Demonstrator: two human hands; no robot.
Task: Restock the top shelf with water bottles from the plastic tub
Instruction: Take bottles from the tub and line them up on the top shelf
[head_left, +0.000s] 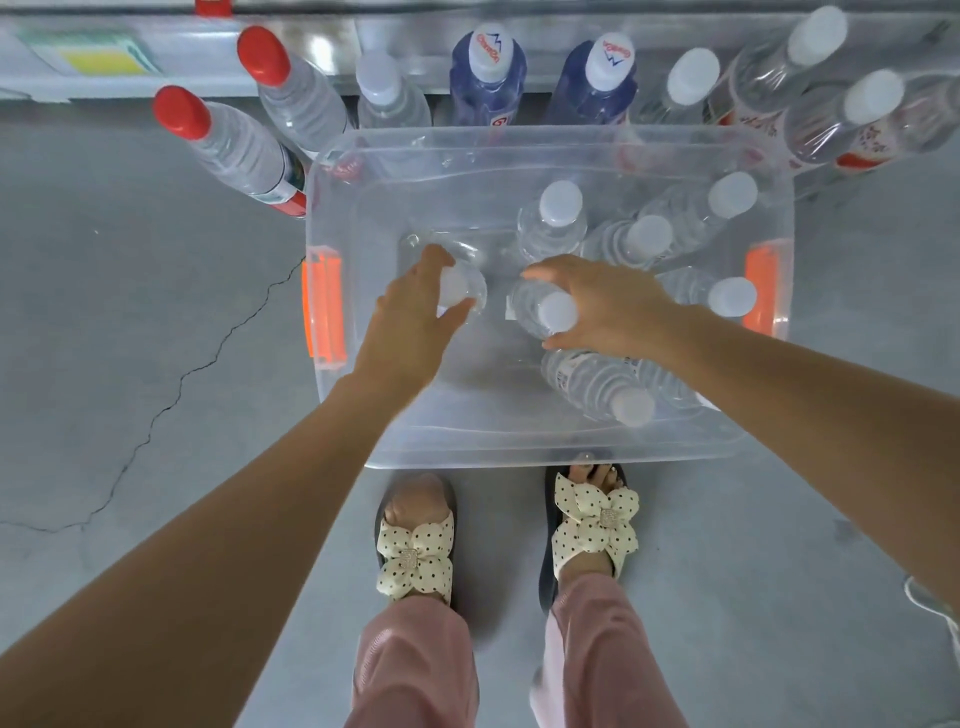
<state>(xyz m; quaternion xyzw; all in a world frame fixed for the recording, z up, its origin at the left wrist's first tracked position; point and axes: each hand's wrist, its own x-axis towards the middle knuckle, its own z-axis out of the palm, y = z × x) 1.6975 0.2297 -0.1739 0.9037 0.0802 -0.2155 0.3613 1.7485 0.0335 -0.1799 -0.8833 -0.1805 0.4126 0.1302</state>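
A: State of hands?
B: The left hand (410, 322) grips a clear white-capped water bottle (462, 288); the right hand (608, 306) grips a second bottle (545, 312). Both sit inside the transparent plastic tub (519, 447) on the grey floor (130, 312).
A: Obstructions?
B: More white-capped bottles (558, 218) crowd the tub's right side; red-capped bottles (228, 140) and blue bottles (488, 73) stand beyond its far rim.

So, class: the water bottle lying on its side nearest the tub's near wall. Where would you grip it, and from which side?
Probably the ribbed body of the lying bottle, from above, fingers spanning its width. It lies with its cap towards the tub's near wall, so its long side faces up.
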